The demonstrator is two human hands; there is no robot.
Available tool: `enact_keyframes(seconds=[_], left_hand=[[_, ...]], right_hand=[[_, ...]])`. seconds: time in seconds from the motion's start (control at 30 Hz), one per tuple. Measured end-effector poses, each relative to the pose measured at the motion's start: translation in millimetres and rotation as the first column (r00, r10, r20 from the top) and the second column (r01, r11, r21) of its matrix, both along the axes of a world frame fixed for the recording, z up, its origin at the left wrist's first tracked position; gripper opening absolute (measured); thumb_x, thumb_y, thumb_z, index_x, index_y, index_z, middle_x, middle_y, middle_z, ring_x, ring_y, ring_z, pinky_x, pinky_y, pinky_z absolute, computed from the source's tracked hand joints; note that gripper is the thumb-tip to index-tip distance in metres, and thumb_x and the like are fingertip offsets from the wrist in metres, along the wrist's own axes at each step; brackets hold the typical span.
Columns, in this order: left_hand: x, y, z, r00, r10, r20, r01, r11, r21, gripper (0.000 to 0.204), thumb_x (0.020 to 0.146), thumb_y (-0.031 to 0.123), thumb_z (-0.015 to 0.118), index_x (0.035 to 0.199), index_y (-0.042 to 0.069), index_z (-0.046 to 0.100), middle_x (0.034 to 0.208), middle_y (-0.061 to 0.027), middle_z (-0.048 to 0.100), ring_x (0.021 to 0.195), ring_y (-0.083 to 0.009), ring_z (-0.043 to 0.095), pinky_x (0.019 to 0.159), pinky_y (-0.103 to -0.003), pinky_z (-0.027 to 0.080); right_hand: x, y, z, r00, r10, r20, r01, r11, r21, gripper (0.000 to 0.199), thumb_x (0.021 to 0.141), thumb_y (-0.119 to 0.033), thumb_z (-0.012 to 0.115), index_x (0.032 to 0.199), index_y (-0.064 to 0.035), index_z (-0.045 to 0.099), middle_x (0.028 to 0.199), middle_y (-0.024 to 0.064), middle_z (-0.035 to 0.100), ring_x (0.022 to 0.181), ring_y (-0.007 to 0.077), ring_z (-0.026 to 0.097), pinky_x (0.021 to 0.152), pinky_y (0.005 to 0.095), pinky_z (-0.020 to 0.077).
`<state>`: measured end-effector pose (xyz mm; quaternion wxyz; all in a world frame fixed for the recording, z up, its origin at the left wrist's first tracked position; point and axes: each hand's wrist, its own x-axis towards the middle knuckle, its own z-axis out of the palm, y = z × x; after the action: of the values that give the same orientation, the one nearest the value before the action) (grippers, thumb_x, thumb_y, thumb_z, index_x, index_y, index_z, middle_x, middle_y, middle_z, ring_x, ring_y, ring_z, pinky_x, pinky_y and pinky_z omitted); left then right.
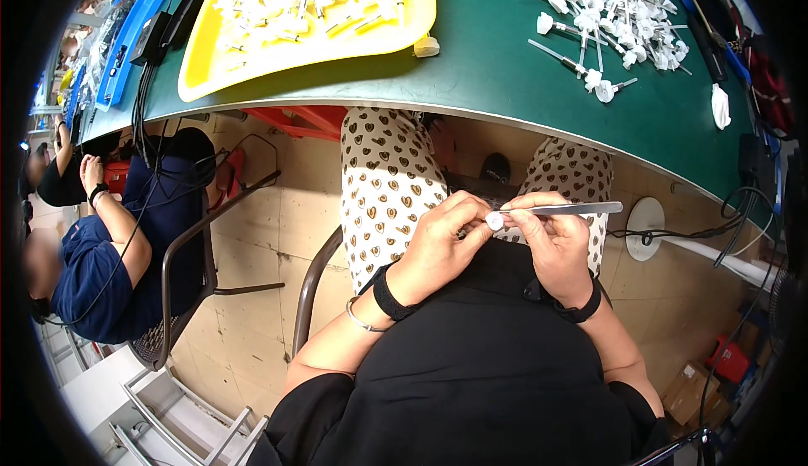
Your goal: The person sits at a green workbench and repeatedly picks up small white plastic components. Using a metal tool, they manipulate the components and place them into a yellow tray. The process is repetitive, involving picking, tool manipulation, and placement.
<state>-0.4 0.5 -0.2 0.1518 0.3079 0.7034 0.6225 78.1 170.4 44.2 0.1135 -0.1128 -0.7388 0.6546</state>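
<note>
Over my lap, my left hand [446,240] pinches a small round white plastic part [495,220] between thumb and fingers. Close beside it, my right hand [557,247] is closed around slim metal tweezers [581,209]. Their wide end sticks out to the right, and their tip points left at the white part. Whether the tip touches the part is too small to tell. On the table to the far right lies a heap of white plastic parts with thin metal tubes [602,20]. A yellow tray [198,75] at the far left holds many similar pieces.
The green table [480,71] ends in a curved edge beyond my knees. A small yellowish piece [427,46] sits by the tray. Black cables [150,96] hang off the left side. Another person [118,256] sits to the left near a metal-framed chair [181,272].
</note>
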Motion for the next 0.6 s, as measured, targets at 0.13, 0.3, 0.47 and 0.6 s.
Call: enact_keyframes(seconds=[0.13,0.3,0.47,0.6], left_hand=[[0.1,0.0,-0.6,1.0,-0.001,0.002,0.001,1.0,-0.003,0.011,0.091,-0.003,0.076,0.101,0.0,0.071,0.095,-0.0097,0.068,0.078,-0.0219,0.068,0.067,-0.032,0.056],[0.5,0.0,-1.1,1.0,-0.003,0.008,0.003,1.0,-0.001,0.012,0.091,-0.003,0.075,0.101,0.0,0.072,0.094,-0.0094,0.067,0.077,-0.0214,0.068,0.067,-0.032,0.055],[0.9,-0.2,-0.4,1.0,-0.003,0.011,0.003,1.0,0.004,0.012,0.091,-0.004,0.075,0.101,0.0,0.072,0.094,-0.0095,0.067,0.076,-0.0202,0.068,0.066,-0.031,0.055],[0.3,-0.2,0.1,1.0,-0.012,0.017,0.012,1.0,0.008,0.011,0.091,-0.003,0.075,0.101,-0.001,0.072,0.094,-0.0093,0.067,0.077,-0.0189,0.068,0.066,-0.03,0.055]], right_hand=[[0.0,-0.5,-0.7,1.0,-0.003,0.002,0.003,1.0,-0.015,0.01,0.103,-0.003,0.069,0.108,0.0054,0.07,0.095,0.0079,0.075,0.083,0.0115,0.072,0.074,0.0249,0.0586],[-0.5,-1.4,0.1,1.0,0.002,-0.004,-0.002,1.0,-0.006,0.009,0.102,-0.003,0.069,0.107,0.0053,0.07,0.095,0.008,0.075,0.084,0.0117,0.073,0.074,0.0253,0.0587],[1.2,0.7,-2.3,1.0,0.007,0.016,-0.007,1.0,0.024,0.009,0.102,-0.003,0.069,0.106,0.0057,0.07,0.095,0.0086,0.075,0.083,0.0116,0.072,0.074,0.0255,0.0587],[1.6,-0.7,-3.0,1.0,-0.015,0.0,0.015,1.0,-0.017,0.009,0.102,-0.002,0.068,0.105,0.0058,0.07,0.094,0.0088,0.075,0.082,0.0122,0.072,0.073,0.0259,0.0587]])
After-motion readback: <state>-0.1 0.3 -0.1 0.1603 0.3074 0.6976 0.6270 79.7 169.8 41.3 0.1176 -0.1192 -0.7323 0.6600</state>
